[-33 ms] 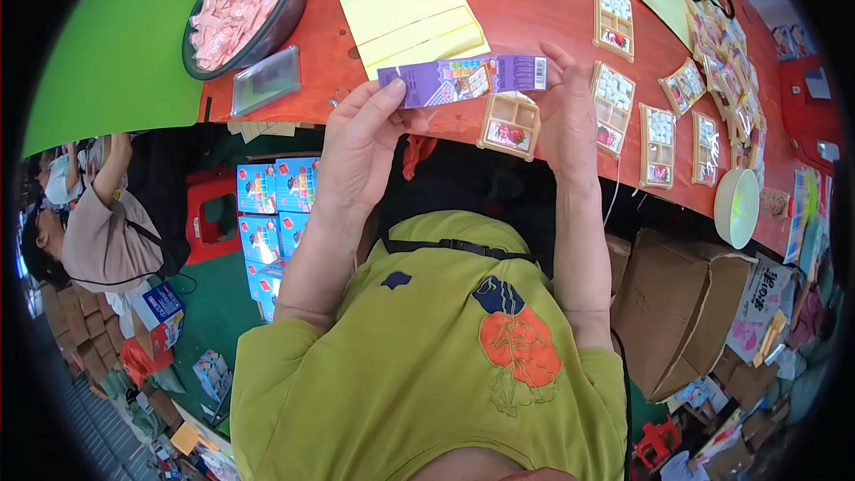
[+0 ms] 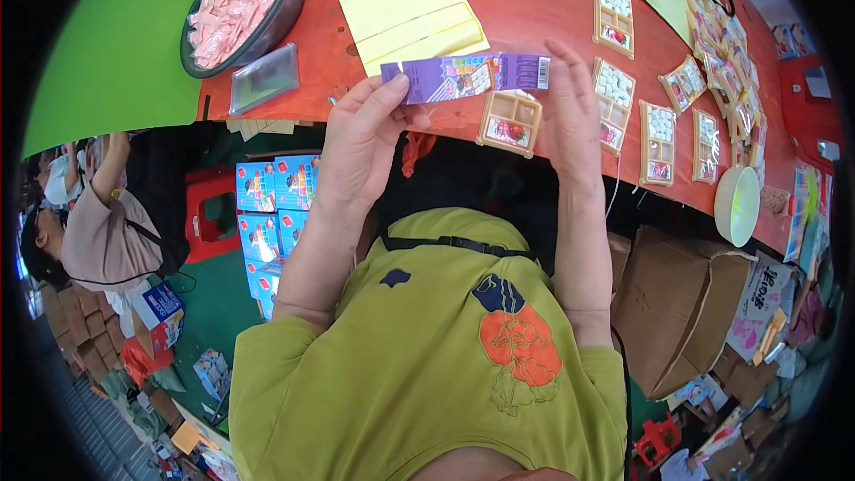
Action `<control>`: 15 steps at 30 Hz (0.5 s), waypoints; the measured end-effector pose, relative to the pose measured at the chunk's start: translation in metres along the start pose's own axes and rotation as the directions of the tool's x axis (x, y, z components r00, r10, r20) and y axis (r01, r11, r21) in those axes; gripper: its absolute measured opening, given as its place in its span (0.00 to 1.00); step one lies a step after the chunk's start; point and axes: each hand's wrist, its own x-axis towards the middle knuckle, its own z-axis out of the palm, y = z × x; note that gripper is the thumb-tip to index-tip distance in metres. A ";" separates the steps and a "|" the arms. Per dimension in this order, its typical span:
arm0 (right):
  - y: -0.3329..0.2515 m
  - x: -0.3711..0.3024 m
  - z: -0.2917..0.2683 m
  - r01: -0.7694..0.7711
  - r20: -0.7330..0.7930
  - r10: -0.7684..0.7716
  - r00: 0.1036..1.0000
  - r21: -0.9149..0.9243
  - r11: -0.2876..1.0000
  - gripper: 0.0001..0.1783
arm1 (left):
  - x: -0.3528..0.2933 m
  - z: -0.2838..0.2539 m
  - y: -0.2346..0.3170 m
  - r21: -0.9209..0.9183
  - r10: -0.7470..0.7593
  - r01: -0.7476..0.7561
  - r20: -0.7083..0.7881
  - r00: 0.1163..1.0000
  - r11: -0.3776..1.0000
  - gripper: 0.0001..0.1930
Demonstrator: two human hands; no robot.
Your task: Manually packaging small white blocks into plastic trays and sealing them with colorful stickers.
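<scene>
A purple printed packaging strip (image 2: 468,78) stretches level above the table's near edge. Its left end is pinched between the thumb and fingers of my left hand (image 2: 370,125). My right hand (image 2: 572,111) is at the strip's other end, fingers extended and apart; whether a fingertip touches the strip I cannot tell. Below the strip, partly covered by it, a tan compartment tray (image 2: 510,123) with a strawberry-pictured packet in one section sits at the table edge. Beside my right hand lies a similar tray (image 2: 613,93) with white pieces in it.
Several more filled trays (image 2: 657,144) lie to the right, near a heap of wrapped packs (image 2: 735,80) and a pale green bowl (image 2: 737,207). At the left are a dark basin (image 2: 283,25) of pink sachets and a clear plastic case (image 2: 264,80). Yellow sheets (image 2: 410,9) lie behind my hands.
The purple strip has shifted very slightly right, and my right hand's fingers have moved a little. My left hand keeps its pinch.
</scene>
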 end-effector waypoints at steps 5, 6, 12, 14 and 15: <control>-0.021 -0.017 -0.014 0.060 -0.055 -0.081 0.995 -0.313 0.948 0.23 | 0.016 0.004 -0.017 0.214 -0.122 0.138 -0.088 0.989 0.967 0.09; -0.017 -0.019 -0.024 0.053 -0.059 -0.075 0.995 -0.316 0.947 0.23 | 0.022 0.003 -0.023 0.307 -0.182 0.207 -0.108 0.977 0.929 0.10; 0.011 -0.032 -0.050 0.000 -0.096 -0.125 0.988 -0.791 0.611 0.10 | 0.045 0.009 -0.060 0.504 -0.191 0.266 -0.197 0.962 0.821 0.13; 0.021 -0.030 -0.054 0.048 -0.077 -0.196 0.978 -0.825 0.563 0.05 | 0.049 0.009 -0.067 0.551 -0.174 0.255 -0.197 0.965 0.794 0.13; 0.026 -0.028 -0.057 0.136 -0.006 -0.261 0.965 -0.842 0.522 0.05 | 0.051 0.010 -0.069 0.598 -0.154 0.239 -0.191 0.969 0.765 0.13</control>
